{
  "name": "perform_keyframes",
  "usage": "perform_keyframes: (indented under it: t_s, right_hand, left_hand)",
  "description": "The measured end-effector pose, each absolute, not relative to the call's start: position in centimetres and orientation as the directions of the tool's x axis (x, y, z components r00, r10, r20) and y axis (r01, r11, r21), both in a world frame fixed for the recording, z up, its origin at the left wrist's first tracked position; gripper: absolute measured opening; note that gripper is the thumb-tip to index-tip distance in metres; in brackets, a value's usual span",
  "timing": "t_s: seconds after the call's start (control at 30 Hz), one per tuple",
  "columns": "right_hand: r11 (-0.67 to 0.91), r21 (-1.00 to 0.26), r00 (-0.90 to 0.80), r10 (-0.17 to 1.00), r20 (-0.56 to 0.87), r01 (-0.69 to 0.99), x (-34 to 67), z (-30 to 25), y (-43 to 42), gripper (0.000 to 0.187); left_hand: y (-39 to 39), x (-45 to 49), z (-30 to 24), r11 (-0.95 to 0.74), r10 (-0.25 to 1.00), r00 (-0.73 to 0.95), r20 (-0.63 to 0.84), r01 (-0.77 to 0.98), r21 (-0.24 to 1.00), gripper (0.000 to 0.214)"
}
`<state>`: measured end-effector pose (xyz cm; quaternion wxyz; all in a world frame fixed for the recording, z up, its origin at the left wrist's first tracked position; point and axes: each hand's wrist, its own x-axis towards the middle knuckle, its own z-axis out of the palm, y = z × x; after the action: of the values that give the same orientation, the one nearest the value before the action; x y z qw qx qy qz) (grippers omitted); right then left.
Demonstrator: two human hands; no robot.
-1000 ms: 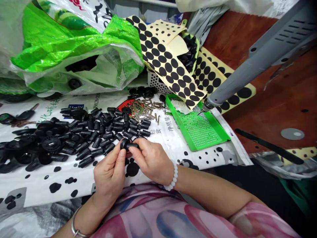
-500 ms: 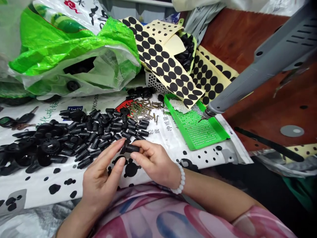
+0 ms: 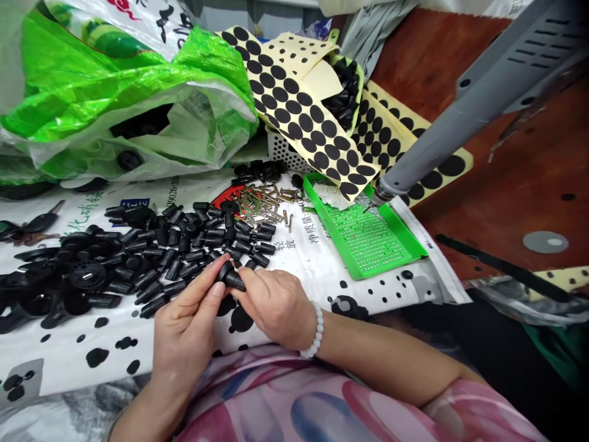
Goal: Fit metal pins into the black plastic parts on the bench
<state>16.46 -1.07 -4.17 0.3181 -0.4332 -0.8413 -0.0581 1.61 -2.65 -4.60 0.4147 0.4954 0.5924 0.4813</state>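
Note:
Between my two hands, just above the white printed sheet (image 3: 299, 294), is a black plastic part (image 3: 231, 276) with a wide round end and a narrower stem. My left hand (image 3: 186, 316) pinches its round end between thumb and fingers. At the stem end, my right hand (image 3: 278, 304) is closed on it, with some fingertips hidden. A pile of black cylindrical pieces (image 3: 175, 245) lies just beyond the left hand. Farther back, several small metal strips (image 3: 260, 205) are scattered.
A grey electric screwdriver (image 3: 427, 141) slants down over a green tray (image 3: 350, 245) of small screws. Yellow sheets with black round pads (image 3: 294, 113) lean over a basket (image 3: 285, 152) behind. A green and clear plastic bag (image 3: 138, 110) stands back left; keys (image 3: 39, 224) lie far left.
The black part has turned, its stem now pointing down to the right. My right hand has come left and closed in, and my left thumb now presses the round end.

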Motion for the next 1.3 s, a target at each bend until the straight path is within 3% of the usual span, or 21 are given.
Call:
perform_keyframes:
  t_s: [0.2,0.37,0.53,0.67,0.8,0.9,1.07,1.2,1.3]
  right_hand:
    - [0.445,-0.508,-0.344,0.895,0.284,0.738,15.9,-3.8,-1.0,0.033]
    - [0.15,-0.859,-0.253,0.967,0.025,0.489,15.3,-3.0,-0.7,0.018]
    - [0.032,-0.959,-0.256,0.966,-0.042,0.281,15.1,-3.2,-0.3,0.023]
    - [0.104,-0.964,-0.284,0.958,0.031,0.246,15.7,-3.5,-0.1,0.022]
    - [0.229,-0.915,-0.279,0.951,0.137,0.332,15.9,-3.2,-0.1,0.018]
    - [0.372,-0.816,-0.307,0.918,0.252,0.442,15.8,-3.0,-0.1,0.017]
    - [0.606,-0.386,-0.477,0.792,0.381,0.696,15.9,-3.3,0.2,0.032]
    - [0.691,-0.03,-0.624,0.67,0.402,0.722,16.2,-3.4,0.8,0.034]
    - [0.715,0.016,-0.674,0.65,0.352,0.698,16.1,-3.0,1.2,0.035]
  left_hand:
    - [-2.4,2.2,-4.8,-0.022,0.976,-0.199,0.086,0.306,0.952,0.029]
    - [-2.3,2.0,-5.5,-0.025,0.972,-0.219,0.084,0.261,0.965,0.03]
    - [-2.3,1.9,-5.7,-0.033,0.97,-0.236,0.063,0.132,0.991,0.031]
    - [-1.9,1.8,-5.7,-0.062,0.982,-0.177,0.059,-0.008,0.998,0.032]
    - [-1.7,1.7,-5.8,-0.054,0.987,-0.152,0.05,-0.021,0.998,0.032]
    - [-1.8,1.7,-5.6,-0.05,0.977,-0.199,0.072,0.114,0.992,0.033]
    - [-2.0,1.9,-5.2,-0.065,0.951,-0.26,0.168,0.363,0.93,0.033]
    - [-2.1,1.8,-5.6,-0.077,0.945,-0.261,0.195,0.403,0.912,0.035]
    - [-2.1,1.7,-5.7,-0.072,0.939,-0.281,0.197,0.401,0.913,0.035]
